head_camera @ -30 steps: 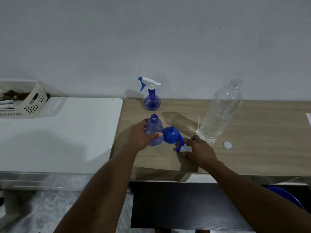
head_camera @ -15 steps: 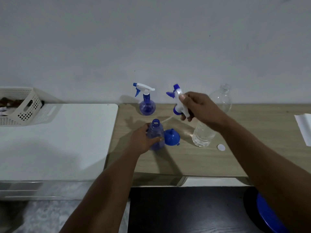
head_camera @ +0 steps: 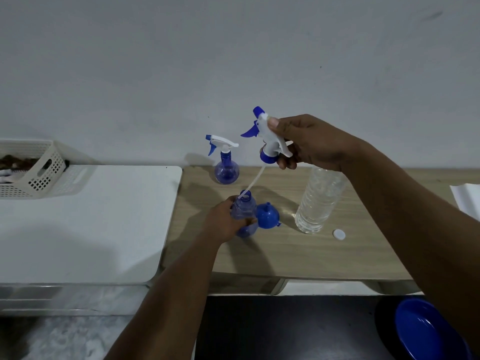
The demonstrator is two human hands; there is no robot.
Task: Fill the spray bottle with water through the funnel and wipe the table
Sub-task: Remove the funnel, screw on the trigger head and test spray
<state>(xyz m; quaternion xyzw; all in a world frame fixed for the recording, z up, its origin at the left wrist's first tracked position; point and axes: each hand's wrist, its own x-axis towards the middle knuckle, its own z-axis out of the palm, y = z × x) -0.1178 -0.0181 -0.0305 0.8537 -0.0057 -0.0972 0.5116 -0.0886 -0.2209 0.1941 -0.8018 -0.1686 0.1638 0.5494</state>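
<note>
A person's left hand (head_camera: 223, 222) grips the open spray bottle (head_camera: 244, 207), which stands near the wooden table's (head_camera: 298, 255) left edge. The right hand (head_camera: 311, 142), above it, pinches the trigger head (head_camera: 271, 137), whose white tube (head_camera: 253, 181) reaches the bottle's mouth. A blue funnel (head_camera: 267, 215) lies just beside the bottle.

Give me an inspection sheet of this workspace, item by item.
Surface: wooden table, abutting a white table.
Job's things: spray bottle upright, open; funnel beside it; water bottle; white cap on the table.
Clutter: second spray bottle by the wall; white sheet at right edge.
Hands: left hand holds the spray bottle; right hand grips the sprayer head, tube tip at the mouth.
Cables: nothing seen.
Surroundings: basket at left; blue round object below.
</note>
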